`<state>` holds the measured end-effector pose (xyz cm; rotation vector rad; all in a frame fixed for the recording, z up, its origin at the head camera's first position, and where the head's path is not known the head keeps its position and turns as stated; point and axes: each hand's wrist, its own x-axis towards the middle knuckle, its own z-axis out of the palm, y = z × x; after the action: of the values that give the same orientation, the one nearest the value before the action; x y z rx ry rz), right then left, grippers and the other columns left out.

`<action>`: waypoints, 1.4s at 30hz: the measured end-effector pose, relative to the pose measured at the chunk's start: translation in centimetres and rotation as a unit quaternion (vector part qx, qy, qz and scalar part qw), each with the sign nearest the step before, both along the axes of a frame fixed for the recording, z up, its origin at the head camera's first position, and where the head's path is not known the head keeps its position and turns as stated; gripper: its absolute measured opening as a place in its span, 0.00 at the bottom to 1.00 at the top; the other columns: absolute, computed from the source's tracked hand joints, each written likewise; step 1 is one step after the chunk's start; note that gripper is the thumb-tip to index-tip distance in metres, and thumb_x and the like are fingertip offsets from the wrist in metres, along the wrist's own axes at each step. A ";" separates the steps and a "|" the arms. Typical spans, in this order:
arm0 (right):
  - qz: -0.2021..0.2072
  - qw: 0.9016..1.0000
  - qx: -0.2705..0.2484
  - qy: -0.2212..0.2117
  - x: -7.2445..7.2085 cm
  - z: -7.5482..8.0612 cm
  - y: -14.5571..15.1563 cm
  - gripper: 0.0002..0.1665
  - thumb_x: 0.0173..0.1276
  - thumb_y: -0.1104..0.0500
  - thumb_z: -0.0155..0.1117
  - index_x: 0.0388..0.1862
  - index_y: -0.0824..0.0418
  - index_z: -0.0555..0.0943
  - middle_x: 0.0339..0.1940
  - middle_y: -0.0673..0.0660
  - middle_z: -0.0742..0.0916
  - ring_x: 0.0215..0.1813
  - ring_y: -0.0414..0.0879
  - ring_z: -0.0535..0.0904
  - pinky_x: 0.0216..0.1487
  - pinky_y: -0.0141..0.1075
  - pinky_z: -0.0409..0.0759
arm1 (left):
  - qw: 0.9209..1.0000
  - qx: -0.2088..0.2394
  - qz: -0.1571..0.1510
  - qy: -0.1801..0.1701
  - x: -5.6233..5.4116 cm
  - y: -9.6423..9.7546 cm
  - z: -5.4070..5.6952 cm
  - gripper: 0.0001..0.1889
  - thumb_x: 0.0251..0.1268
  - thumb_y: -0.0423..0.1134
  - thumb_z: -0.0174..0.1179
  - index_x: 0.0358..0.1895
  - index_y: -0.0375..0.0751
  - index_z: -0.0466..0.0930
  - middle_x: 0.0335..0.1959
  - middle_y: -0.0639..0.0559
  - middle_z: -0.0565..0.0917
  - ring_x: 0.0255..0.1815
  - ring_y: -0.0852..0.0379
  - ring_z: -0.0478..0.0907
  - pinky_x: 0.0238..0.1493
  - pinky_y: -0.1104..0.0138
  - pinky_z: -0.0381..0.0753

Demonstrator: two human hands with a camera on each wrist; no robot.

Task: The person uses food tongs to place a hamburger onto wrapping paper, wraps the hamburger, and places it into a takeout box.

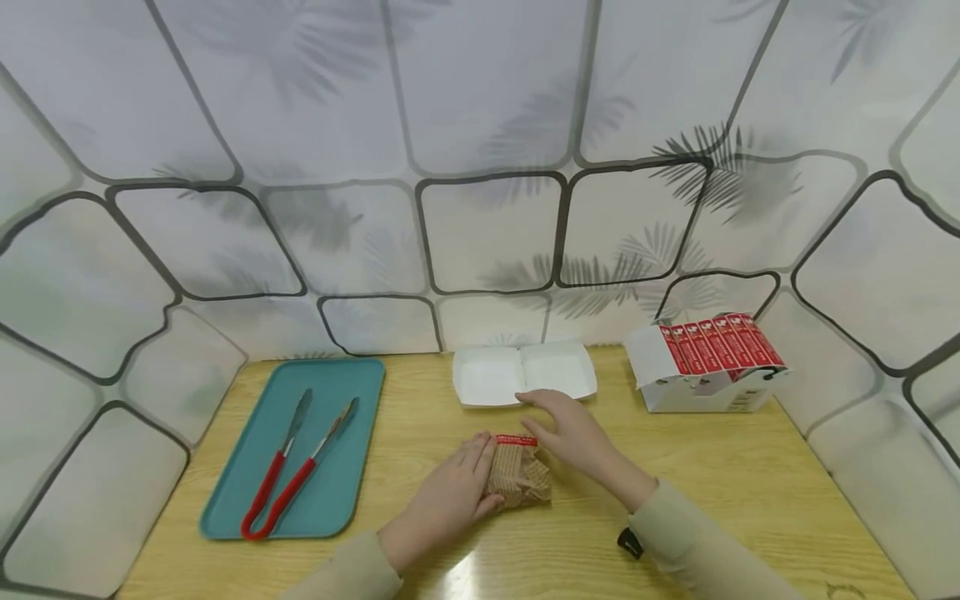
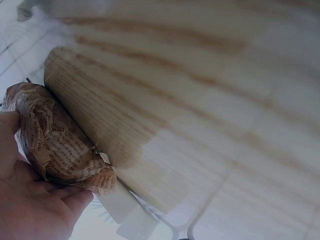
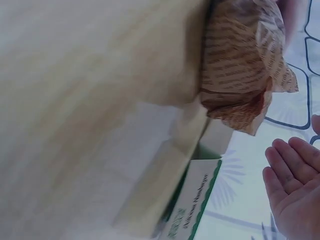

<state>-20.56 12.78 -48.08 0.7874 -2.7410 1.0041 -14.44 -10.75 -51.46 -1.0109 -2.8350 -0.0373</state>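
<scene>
A crumpled package (image 1: 519, 483) wrapped in brown printed paper, with a red strip along its far edge, lies on the wooden table. My left hand (image 1: 450, 483) holds its left side, the thumb at the near edge and the fingers along the far left. In the left wrist view the package (image 2: 60, 140) sits between thumb and fingers. What the paper wraps is hidden. Just beyond and right of it is my right hand (image 1: 566, 425), palm turned inward, fingers loosely extended and holding nothing. Its fingertips overlap the near edge of an open white paper box (image 1: 486, 379).
A teal tray (image 1: 348, 500) at left bears tongs (image 1: 273, 487) with red handles. At back right stands a white carton (image 1: 682, 396) filled with several red packets (image 1: 720, 343). A small black object (image 1: 630, 543) lies beside the right sleeve (image 1: 690, 533). Patterned fabric walls (image 1: 487, 233) enclose the table.
</scene>
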 end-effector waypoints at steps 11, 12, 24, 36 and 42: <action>-0.004 0.998 -0.064 -0.008 -3.3 0.5 -2.1 0.20 0.73 0.63 0.72 0.61 0.65 0.85 0.58 0.61 0.91 0.60 0.58 0.88 0.65 0.57 0.86 | 1.000 -0.003 -0.001 -0.003 -0.1 0.2 0.2 0.43 0.77 0.59 0.60 0.78 0.25 0.64 0.78 0.31 0.72 0.78 0.41 0.73 0.80 0.54 0.75; -0.005 0.997 -0.072 -0.021 -3.6 0.5 -2.2 0.20 0.73 0.63 0.72 0.61 0.65 0.85 0.58 0.61 0.91 0.60 0.59 0.88 0.65 0.57 0.86 | 1.000 -0.004 0.000 -0.006 -0.1 0.2 0.2 0.43 0.78 0.59 0.60 0.79 0.25 0.64 0.78 0.31 0.72 0.78 0.41 0.73 0.80 0.55 0.75; 0.017 0.981 -0.120 -0.150 -6.9 0.5 -4.6 0.21 0.73 0.62 0.72 0.62 0.66 0.85 0.54 0.62 0.92 0.58 0.58 0.88 0.65 0.54 0.86 | 1.000 -0.003 0.000 0.007 -0.1 0.3 0.2 0.43 0.76 0.59 0.61 0.78 0.26 0.65 0.76 0.32 0.74 0.77 0.42 0.75 0.79 0.56 0.76; 0.076 0.969 -0.088 -0.217 -8.7 -0.3 -5.8 0.19 0.70 0.63 0.76 0.58 0.68 0.87 0.51 0.65 0.92 0.54 0.56 0.89 0.61 0.45 0.90 | 1.000 0.000 0.009 -0.007 0.0 0.2 0.3 0.43 0.77 0.58 0.61 0.79 0.26 0.64 0.77 0.32 0.72 0.78 0.43 0.73 0.80 0.56 0.75; 0.097 0.963 -0.081 -0.239 -9.0 -1.2 -5.6 0.18 0.68 0.67 0.76 0.56 0.71 0.86 0.50 0.67 0.92 0.51 0.54 0.90 0.57 0.41 0.91 | 1.000 0.001 0.013 -0.014 0.1 0.2 0.2 0.43 0.77 0.58 0.60 0.80 0.27 0.63 0.78 0.33 0.72 0.79 0.43 0.73 0.80 0.55 0.75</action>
<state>-29.57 7.19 -49.30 0.8991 -2.9478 1.6268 -14.38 -10.57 -51.25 -0.9817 -2.8723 -0.0520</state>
